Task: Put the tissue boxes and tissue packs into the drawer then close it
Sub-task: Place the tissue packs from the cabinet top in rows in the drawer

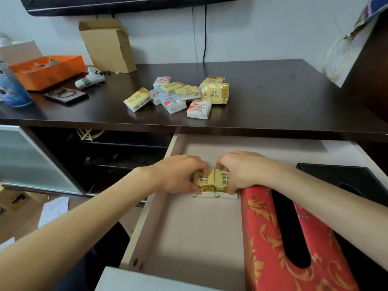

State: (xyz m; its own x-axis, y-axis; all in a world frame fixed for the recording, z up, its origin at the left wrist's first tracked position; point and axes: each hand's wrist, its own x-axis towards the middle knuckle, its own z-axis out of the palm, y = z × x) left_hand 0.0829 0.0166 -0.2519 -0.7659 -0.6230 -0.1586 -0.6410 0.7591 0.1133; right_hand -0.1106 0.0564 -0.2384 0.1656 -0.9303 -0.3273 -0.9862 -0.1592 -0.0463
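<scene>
The pale drawer (189, 234) is pulled open below the dark tabletop (273, 95). Inside it, my left hand (176, 175) grips one yellow tissue pack (204, 182) and my right hand (244, 170) grips a second yellow tissue pack (222, 182); both packs stand side by side on the drawer floor. A red and gold tissue box (270, 248) lies in the drawer to the right of them, with a black tissue box (344, 177) beyond it at the far right. Several more tissue packs (180, 95) lie heaped on the tabletop.
On the tabletop's left stand an orange box (50, 70), a brown cardboard box (109, 45), a white game controller (90, 78), a dark flat case (66, 95) and a blue bottle (12, 89). A glass cabinet door (31, 162) hangs left of the drawer.
</scene>
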